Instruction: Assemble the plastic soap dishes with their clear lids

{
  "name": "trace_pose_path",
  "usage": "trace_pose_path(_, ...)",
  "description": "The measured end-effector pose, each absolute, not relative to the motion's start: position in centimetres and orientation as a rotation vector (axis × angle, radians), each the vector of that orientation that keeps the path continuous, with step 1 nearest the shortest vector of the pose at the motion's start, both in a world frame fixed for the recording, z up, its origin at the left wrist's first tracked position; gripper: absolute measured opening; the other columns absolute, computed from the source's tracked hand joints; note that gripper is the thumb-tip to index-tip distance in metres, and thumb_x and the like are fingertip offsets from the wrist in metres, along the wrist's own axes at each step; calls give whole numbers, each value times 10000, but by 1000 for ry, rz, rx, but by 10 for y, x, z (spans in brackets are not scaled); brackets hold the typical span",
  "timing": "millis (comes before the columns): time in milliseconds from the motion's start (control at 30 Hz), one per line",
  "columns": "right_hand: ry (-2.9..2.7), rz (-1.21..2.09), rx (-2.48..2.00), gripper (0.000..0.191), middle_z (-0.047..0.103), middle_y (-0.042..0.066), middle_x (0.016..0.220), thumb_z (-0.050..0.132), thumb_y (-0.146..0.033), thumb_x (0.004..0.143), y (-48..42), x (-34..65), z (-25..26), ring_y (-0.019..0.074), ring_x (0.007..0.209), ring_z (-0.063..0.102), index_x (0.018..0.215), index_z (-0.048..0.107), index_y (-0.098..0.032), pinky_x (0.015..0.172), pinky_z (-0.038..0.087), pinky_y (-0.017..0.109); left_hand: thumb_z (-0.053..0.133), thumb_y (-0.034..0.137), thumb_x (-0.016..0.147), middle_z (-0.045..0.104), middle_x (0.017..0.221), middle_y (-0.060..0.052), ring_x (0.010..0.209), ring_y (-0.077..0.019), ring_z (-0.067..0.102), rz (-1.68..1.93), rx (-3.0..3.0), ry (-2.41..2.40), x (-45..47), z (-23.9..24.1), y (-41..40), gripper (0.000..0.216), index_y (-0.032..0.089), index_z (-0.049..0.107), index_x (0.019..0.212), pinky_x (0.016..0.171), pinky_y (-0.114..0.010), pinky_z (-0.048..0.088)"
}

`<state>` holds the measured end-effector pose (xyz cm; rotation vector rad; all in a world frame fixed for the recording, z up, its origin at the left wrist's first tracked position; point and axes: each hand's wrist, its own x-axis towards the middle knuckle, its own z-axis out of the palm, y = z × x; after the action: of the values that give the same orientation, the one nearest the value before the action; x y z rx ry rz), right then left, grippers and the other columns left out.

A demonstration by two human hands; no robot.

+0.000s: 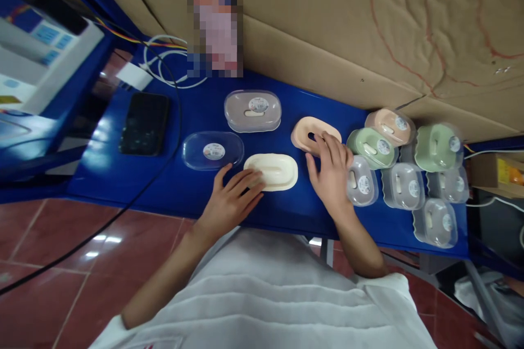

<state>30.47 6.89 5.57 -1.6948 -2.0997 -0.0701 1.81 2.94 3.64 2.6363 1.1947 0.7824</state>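
My left hand [230, 202] reaches over the table with its fingers stretched and apart. Its fingertips rest on the left end of a cream oval dish-like piece [278, 170] that has a long raised ridge. Just above this hand lies a clear plastic oval cover [192, 150] with a round label. My right hand [331, 174] is open too, fingers lying over the near right side of a peach oval box [305, 130] with a dark slot in its top; the thumb is spread below it. Part of the box is hidden under the fingers.
A clear-covered oval box [233, 117] stands behind the cream piece. Several covered boxes in green [370, 158], peach [387, 120] and whitish tones [405, 188] crowd the right. At left are a black phone-like slab [144, 122], a white adapter [135, 75] and a black cable [135, 203].
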Motion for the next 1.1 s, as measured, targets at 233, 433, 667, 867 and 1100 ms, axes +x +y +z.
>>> trace_pose_path(233,-2231,36,-1517,312,812,90,1324,510,-247,1166,61,296,58,243,1245,724,1389,728,-230,1205,364,479,771,197,1031,681,1528,-173,1419,-326,668,870,2643,1312,24,27,39,483,247,627,1489,1269,-573,438)
trace_pose_path(433,-2587,143,-1083,310,804,50,1348,552,-153,1137,51,277,59,206,1312,690,1382,726,-227,1248,331,450,745,212,1053,738,1480,-115,1433,-295,675,883,2704,1240,15,29,51,463,281,642,1500,1366,-563,311)
trace_pose_path(667,-2674,156,-1087,441,764,46,1447,573,-102,1096,51,278,50,232,1410,639,1483,705,-269,1255,382,452,694,151,1062,787,1406,-77,1372,-272,723,834,2671,1176,11,29,51,366,285,718,1402,1378,-569,291)
trace_pose_path(867,-2655,158,-1101,374,764,47,1448,551,-144,1125,54,277,49,217,1387,655,1429,738,-258,1258,374,437,683,178,1044,629,1625,-112,1521,-359,595,773,2616,1236,-10,35,56,445,304,678,1471,1363,-688,281)
trace_pose_path(1100,-2467,232,-1276,418,605,143,1630,575,-184,1114,56,286,45,312,1540,546,1510,674,-272,1293,394,565,685,343,1080,499,1733,-96,1600,-432,476,790,2319,1598,-65,37,64,486,279,611,1556,1304,-649,448)
